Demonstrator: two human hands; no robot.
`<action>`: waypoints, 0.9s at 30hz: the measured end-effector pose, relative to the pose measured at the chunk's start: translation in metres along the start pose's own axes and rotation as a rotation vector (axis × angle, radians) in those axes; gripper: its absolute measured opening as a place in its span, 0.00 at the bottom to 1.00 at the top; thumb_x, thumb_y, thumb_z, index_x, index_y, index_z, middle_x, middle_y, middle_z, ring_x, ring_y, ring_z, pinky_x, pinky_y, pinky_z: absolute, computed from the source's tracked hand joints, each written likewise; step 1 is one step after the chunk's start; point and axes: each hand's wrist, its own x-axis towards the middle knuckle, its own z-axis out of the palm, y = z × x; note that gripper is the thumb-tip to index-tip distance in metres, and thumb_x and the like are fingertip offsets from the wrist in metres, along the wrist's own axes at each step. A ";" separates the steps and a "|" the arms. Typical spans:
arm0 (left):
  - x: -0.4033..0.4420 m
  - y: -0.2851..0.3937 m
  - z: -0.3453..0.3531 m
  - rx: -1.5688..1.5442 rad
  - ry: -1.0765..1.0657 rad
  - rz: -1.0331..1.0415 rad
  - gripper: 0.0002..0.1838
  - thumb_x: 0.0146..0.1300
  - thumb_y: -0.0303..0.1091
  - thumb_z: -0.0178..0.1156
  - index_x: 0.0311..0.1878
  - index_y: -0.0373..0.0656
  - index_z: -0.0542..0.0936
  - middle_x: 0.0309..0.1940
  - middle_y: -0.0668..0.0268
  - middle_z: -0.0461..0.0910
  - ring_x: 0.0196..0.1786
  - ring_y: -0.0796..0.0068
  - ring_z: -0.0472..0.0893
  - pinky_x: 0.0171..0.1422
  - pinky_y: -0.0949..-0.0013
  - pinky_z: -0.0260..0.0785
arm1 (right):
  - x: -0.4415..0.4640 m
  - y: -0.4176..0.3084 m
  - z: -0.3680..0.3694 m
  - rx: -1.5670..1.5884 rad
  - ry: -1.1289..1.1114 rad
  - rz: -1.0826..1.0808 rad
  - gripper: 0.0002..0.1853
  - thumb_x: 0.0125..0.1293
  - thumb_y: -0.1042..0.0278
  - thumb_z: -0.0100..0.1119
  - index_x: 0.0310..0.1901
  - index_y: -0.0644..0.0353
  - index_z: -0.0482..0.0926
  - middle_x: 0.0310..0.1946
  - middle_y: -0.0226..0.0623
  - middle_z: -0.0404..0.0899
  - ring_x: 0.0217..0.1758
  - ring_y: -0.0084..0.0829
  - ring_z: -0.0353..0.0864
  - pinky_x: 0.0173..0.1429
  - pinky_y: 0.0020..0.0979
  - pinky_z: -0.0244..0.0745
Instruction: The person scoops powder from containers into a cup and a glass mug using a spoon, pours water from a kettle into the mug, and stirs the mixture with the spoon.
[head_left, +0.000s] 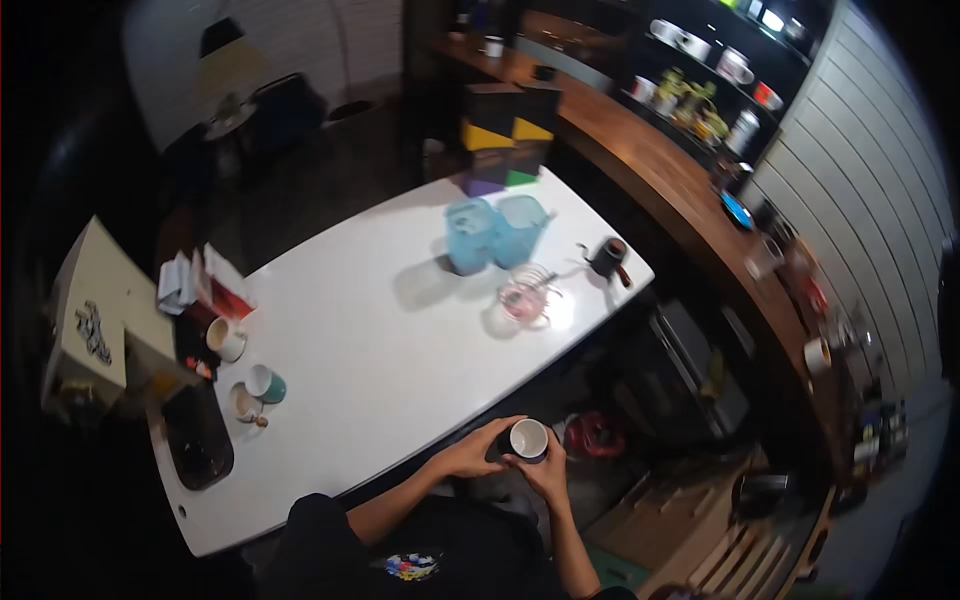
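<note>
A dark cup (528, 440) with a white inside is held upright between both hands, just off the near edge of the white table (350, 350). My left hand (480, 450) wraps the cup's left side. My right hand (543, 470) grips its right and lower side. The inside of the cup looks empty. On the table beyond stand two blue translucent containers (470, 235), a pinkish glass vessel (522, 300) and a dark pot with a wooden handle (609, 258).
Several cups, among them a teal one (266, 384), stand at the table's left near a dark sink (197, 435). Dark boxes (508, 135) stand at the far end. A wooden counter (650, 160) runs along the right. A red object (594, 435) lies low beyond my hands.
</note>
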 end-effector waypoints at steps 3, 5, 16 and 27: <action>-0.015 0.006 -0.015 0.100 0.227 -0.032 0.48 0.52 0.27 0.72 0.78 0.42 0.60 0.74 0.54 0.65 0.78 0.54 0.65 0.81 0.55 0.58 | 0.034 -0.017 0.027 -0.005 -0.120 -0.062 0.39 0.45 0.60 0.87 0.58 0.66 0.77 0.49 0.42 0.86 0.55 0.31 0.84 0.61 0.34 0.77; -0.020 0.002 -0.022 0.128 0.388 -0.070 0.50 0.52 0.28 0.72 0.78 0.46 0.59 0.74 0.52 0.65 0.77 0.51 0.64 0.82 0.54 0.58 | 0.053 -0.014 0.042 -0.060 -0.181 -0.121 0.39 0.46 0.60 0.87 0.58 0.66 0.77 0.47 0.43 0.86 0.54 0.31 0.85 0.60 0.35 0.78; 0.031 0.000 -0.047 0.219 0.831 -0.300 0.40 0.53 0.26 0.73 0.70 0.42 0.67 0.62 0.50 0.78 0.66 0.50 0.78 0.68 0.55 0.73 | 0.155 0.010 0.069 0.044 -0.477 -0.164 0.47 0.48 0.54 0.86 0.66 0.67 0.72 0.59 0.49 0.80 0.65 0.42 0.80 0.67 0.40 0.74; 0.078 -0.034 -0.060 0.066 1.103 -0.192 0.40 0.59 0.24 0.75 0.71 0.39 0.64 0.61 0.56 0.75 0.64 0.64 0.77 0.69 0.61 0.71 | 0.216 0.002 0.005 0.046 -0.211 -0.250 0.15 0.61 0.73 0.72 0.47 0.67 0.80 0.41 0.44 0.82 0.44 0.38 0.84 0.49 0.34 0.79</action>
